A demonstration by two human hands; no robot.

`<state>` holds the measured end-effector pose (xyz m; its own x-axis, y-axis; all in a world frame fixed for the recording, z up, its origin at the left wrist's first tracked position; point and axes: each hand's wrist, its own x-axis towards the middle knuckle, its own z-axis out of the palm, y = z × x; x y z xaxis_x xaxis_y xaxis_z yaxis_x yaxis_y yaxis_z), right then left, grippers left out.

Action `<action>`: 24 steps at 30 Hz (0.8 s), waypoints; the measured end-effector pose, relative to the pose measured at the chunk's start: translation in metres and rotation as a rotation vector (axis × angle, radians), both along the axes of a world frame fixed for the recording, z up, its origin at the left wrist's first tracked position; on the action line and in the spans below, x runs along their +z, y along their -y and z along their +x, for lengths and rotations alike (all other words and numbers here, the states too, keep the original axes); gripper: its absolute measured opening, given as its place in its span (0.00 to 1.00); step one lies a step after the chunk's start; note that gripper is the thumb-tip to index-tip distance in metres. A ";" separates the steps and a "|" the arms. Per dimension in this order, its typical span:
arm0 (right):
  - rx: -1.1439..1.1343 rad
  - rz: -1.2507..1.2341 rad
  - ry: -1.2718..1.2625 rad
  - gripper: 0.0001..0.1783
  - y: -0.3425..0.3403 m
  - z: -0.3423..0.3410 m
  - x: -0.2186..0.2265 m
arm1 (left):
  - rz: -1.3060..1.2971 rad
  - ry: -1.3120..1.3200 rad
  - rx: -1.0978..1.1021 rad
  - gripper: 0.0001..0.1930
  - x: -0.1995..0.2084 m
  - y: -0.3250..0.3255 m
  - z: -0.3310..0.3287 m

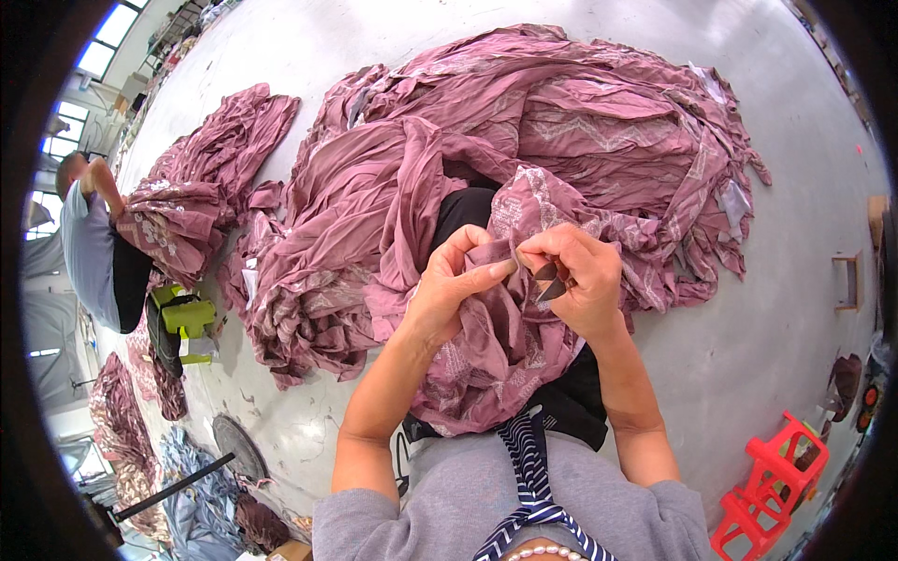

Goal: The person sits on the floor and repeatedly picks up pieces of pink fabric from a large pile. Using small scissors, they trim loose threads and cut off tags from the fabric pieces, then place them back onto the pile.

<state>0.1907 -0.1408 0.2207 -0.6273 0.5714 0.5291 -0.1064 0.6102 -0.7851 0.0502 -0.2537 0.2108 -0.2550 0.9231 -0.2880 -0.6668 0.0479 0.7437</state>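
Above my lap, my left hand point(456, 280) is closed, pinching the edge of a mauve-pink printed cloth point(486, 355) between thumb and fingers. Close beside it, my right hand point(582, 271) is closed too, its thumb and forefinger meeting at the same bit of cloth. A small dark tool that looks like thread snips point(550, 280) sits in the right hand's curled fingers; its tips are hard to make out. The held cloth drapes over my knees and runs into a large crumpled heap of the same mauve fabric point(599, 112) in front of me.
At the far left a person point(94, 243) bends over another mauve pile point(210, 168). A yellow-green chair or stool point(190, 320) stands behind that person. Lower left are a black stand with a round base point(238, 447) and bluish cloth point(201, 496). A red plastic stool point(772, 477) lies lower right.
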 end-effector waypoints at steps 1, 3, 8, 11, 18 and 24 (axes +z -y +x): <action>0.011 -0.061 0.016 0.06 0.001 0.001 0.000 | -0.016 -0.006 0.007 0.13 0.001 -0.001 0.001; 0.033 -0.183 0.049 0.02 0.002 0.003 -0.002 | -0.061 -0.035 0.074 0.14 0.017 -0.007 0.010; 0.019 -0.535 -0.066 0.03 0.006 0.000 -0.001 | -0.010 -0.104 -0.071 0.12 0.001 0.002 0.002; -0.015 -0.528 -0.113 0.07 0.001 0.000 -0.004 | 0.004 0.004 -0.095 0.10 -0.009 0.007 -0.003; -0.078 -0.017 0.148 0.20 0.005 0.018 -0.002 | -0.056 0.100 0.039 0.10 -0.020 0.005 -0.002; -0.110 0.146 0.146 0.15 0.009 0.015 0.000 | -0.022 0.085 0.096 0.09 -0.022 0.005 -0.002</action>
